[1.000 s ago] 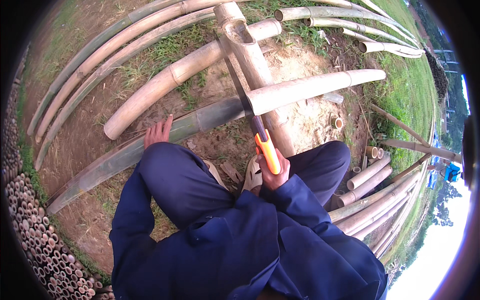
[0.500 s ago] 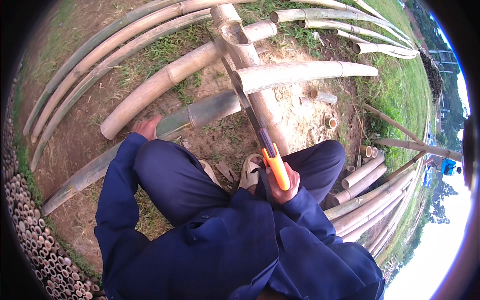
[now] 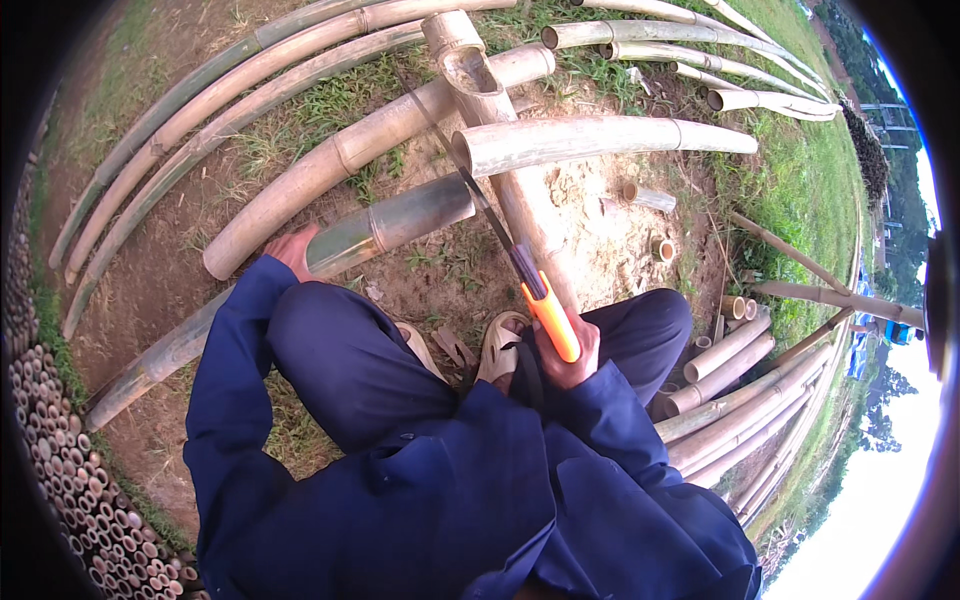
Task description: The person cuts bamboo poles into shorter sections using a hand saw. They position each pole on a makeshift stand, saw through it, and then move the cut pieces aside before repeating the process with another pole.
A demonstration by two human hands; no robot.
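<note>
My right hand is closed round the orange handle of a hand saw. Its long dark blade slants up and to the left, lying between the end of a greenish bamboo pole and the end of a pale bamboo piece. Whether the teeth touch either one cannot be made out. At the left, my left hand grips the greenish pole beside my knee, its fingers partly hidden. Under the pale piece runs a thick bamboo support with a notch cut near its far end.
A thick bamboo crosspiece lies beyond the pole. Long bamboo poles lie at the far left, others at the far right. Cut lengths are piled by my right knee. A stack of bamboo fills the lower left.
The saw has shifted slightly up and left, its blade tilting further left. The near ends of the greenish pole and the pale piece have moved a little left. My left hand keeps its grip.
</note>
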